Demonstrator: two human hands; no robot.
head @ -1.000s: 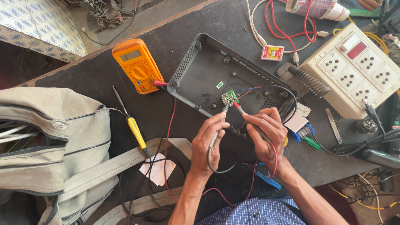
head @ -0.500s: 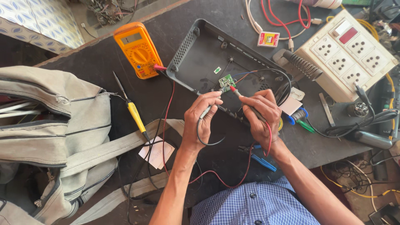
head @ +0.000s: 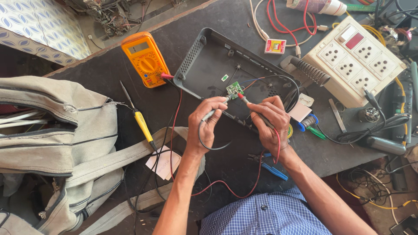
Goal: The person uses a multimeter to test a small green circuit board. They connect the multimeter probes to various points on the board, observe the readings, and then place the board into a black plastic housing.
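My left hand [head: 208,124] pinches a black test probe [head: 216,111] whose tip points at a small green circuit board [head: 234,89]. In my right hand [head: 271,119] is a red test probe [head: 246,101], its tip also at the board. The board sits in an open black plastic casing [head: 209,61] on the dark table. A red lead [head: 175,117] runs from the probes back to an orange multimeter [head: 145,59] at the casing's left.
A grey backpack [head: 52,139] fills the left side. A yellow-handled screwdriver [head: 140,119] lies beside it. A white socket board [head: 355,61] and a soldering-iron stand [head: 310,72] are on the right, with cables, solder and blue-handled pliers [head: 272,167] near the front edge.
The view has shifted a little downward. Both hands stay at the green board with the probes; their grip looks the same.
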